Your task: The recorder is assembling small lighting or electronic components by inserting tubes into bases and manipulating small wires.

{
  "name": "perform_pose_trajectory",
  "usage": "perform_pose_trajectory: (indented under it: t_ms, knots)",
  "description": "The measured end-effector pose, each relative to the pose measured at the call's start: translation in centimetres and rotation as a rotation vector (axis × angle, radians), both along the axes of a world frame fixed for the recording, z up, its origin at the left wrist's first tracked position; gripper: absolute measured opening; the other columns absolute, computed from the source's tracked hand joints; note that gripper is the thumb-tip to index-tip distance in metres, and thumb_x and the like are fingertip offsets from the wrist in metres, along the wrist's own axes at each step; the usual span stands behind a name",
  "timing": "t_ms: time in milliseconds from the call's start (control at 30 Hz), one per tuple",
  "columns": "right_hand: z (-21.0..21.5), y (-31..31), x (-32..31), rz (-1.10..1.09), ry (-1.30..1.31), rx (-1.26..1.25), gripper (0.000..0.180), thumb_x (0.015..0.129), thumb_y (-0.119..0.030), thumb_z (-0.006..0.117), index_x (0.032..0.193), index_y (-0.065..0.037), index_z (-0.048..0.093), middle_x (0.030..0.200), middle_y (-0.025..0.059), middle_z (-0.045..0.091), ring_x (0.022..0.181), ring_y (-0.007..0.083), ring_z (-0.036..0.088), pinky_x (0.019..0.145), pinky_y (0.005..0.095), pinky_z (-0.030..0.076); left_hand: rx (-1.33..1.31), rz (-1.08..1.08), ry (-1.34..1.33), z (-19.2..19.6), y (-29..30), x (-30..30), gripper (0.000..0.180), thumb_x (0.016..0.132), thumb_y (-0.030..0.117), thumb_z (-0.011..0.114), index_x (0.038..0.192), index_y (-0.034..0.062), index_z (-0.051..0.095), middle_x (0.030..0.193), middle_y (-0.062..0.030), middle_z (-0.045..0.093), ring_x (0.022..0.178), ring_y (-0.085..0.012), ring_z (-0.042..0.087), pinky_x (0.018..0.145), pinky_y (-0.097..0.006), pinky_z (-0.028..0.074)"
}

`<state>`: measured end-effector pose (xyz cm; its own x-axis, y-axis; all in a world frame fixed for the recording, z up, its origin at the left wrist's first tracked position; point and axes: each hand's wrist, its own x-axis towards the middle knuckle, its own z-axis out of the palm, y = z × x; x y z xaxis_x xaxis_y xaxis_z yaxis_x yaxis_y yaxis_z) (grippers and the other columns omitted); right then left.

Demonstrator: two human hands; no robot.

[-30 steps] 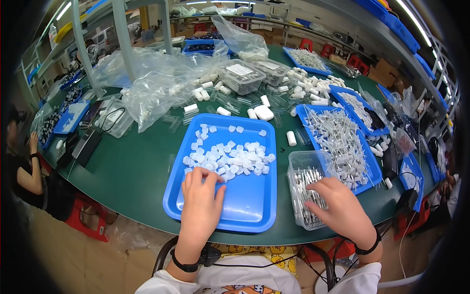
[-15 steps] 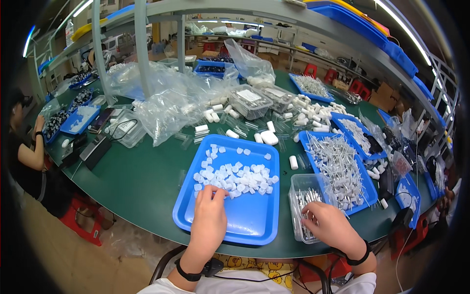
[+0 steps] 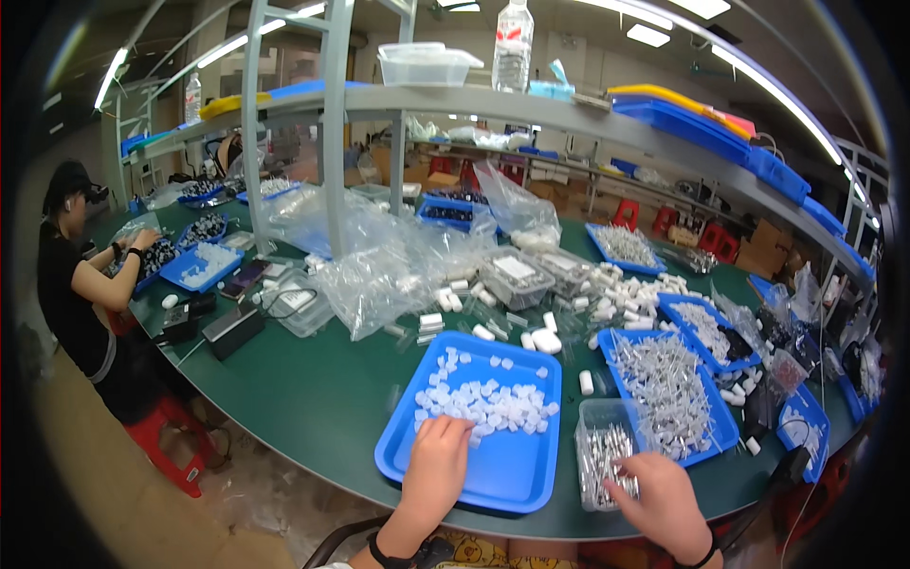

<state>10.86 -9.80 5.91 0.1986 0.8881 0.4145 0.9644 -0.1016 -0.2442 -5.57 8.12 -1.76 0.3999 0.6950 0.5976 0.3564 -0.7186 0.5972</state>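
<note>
Near the front edge of the green table, blue tray = landmark, its near rim close to the table edge. Most room is left of the tray: wide stretch of green surface out to a black box. Right side tight: clear plastic box just beside the tray, narrow green strip between; second blue tray, heaped with thin white-ended pieces, right after that. Box touching second tray or not, can't tell. Beyond the tray's far rim it's crowded with white cylinders and plastic bags. White caps sit inside the landmark tray, pile mid-to-far, blue floor showing along the near part. Metal pins are in the clear box, right of the tray. Tray and clear box both have long axes running roughly near to far. Pins at mixed angles, many roughly along the box's length; which end leads, too small to tell. Caps tumbled every way, facing unclear. Left hand over the tray, fingers bent down at the pile's near side, pointing away from the person; fingertips partly hidden, can't tell if a cap is held. Right hand over the clear box, reaching up-left, fingers curled, thumb a little off the forefinger, tips at the pins; can't tell if one is gripped.
</note>
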Motion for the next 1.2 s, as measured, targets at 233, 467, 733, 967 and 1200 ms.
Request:
perform_pose_trajectory:
  t_ms: [233,467,733,967,1200]
  knots:
    - [1.6,-2.8,-3.3,0.046,0.067,-0.012,0.016,0.072,-0.010,0.059,0.084,-0.001,0.055,0.070,0.0153,0.052,0.067,0.0316,0.051,0.059,0.0377,0.040,0.024,-0.078,-0.088,0.2,-0.4,-0.3,0.010,0.075,0.007,0.054,0.084,0.0040,0.058,0.078,-0.0102,0.053,0.074,-0.0275,0.051,0.065,-0.035,0.041]
    - [-1.0,-2.3,-2.0,-0.070,-0.060,-0.168,0.023,0.077,-0.022,0.055,0.084,0.000,0.053,0.073,0.0190,0.053,0.070,0.0356,0.051,0.060,0.0409,0.041,-0.079,-0.138,-0.196,-0.7,-1.3,-1.1,0.014,0.079,0.011,0.053,0.090,0.0027,0.056,0.081,-0.0115,0.053,0.068,-0.0227,0.055,0.061,-0.030,0.043]
    - [-1.8,-2.7,-2.4,0.009,-0.035,-0.243,0.036,0.075,-0.031,0.058,0.082,0.003,0.051,0.073,0.0211,0.049,0.068,0.0370,0.049,0.058,0.0418,0.040,-0.181,-0.220,-0.286,0.1,-1.7,-1.3,0.016,0.077,0.013,0.056,0.090,0.0030,0.056,0.081,-0.0102,0.054,0.067,-0.0194,0.055,0.061,-0.028,0.044]
    - [-1.7,-0.9,-1.6,-0.032,-0.027,-0.147,0.033,0.071,-0.028,0.063,0.078,0.002,0.050,0.073,0.0180,0.047,0.067,0.0341,0.047,0.059,0.0396,0.038,-0.148,-0.357,-0.211,0.9,-0.5,-0.3,0.013,0.077,0.012,0.058,0.086,0.0032,0.057,0.080,-0.0096,0.053,0.068,-0.0232,0.055,0.060,-0.029,0.044]
    - [-2.5,-0.4,-1.1,-0.042,-0.073,-0.076,0.036,0.066,-0.026,0.067,0.083,0.002,0.052,0.076,0.0179,0.049,0.070,0.0333,0.047,0.061,0.0381,0.038,-0.220,-0.527,-0.179,0.9,-0.7,-0.1,0.012,0.075,0.009,0.060,0.085,0.0028,0.059,0.082,-0.0053,0.055,0.066,-0.0131,0.053,0.056,-0.023,0.043]
